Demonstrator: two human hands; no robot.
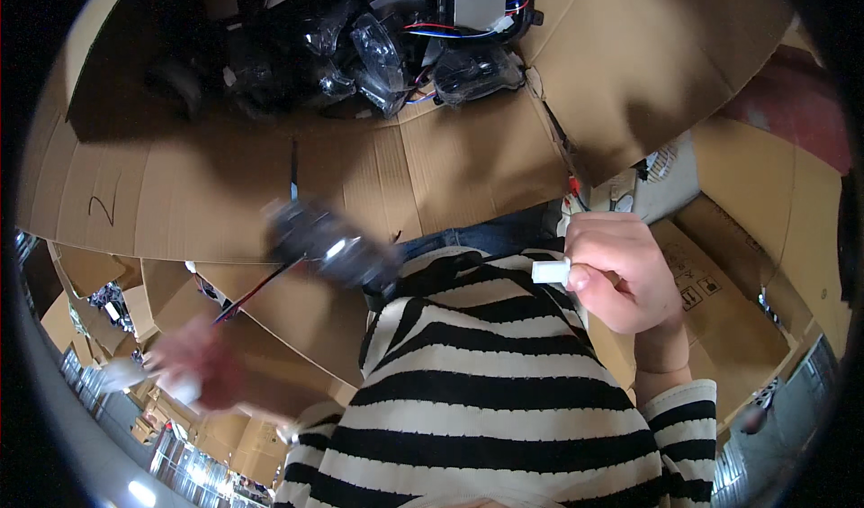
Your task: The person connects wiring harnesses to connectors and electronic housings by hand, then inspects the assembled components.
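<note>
My right hand (623, 272) is closed, pinching a small white block-shaped connector (547, 272) between thumb and fingers. At lower left my left hand (202, 364) is smeared by motion. Red and black wires (256, 294) run taut from it to a dark unit with a clear, shiny cover (333, 245), also blurred, in front of the carton wall. The hand appears closed on these wires. Whitish shapes show by its fingers, too blurred to name. Behind my right hand, dark and red wires (573, 184) lie near the carton corner.
A large open cardboard carton (360, 179) stands ahead, holding several black lamp-like units (378, 53) with clear covers and coloured wires. More cartons stand at left (162, 292) and right (729, 328). A striped garment (486, 364) covers my torso.
</note>
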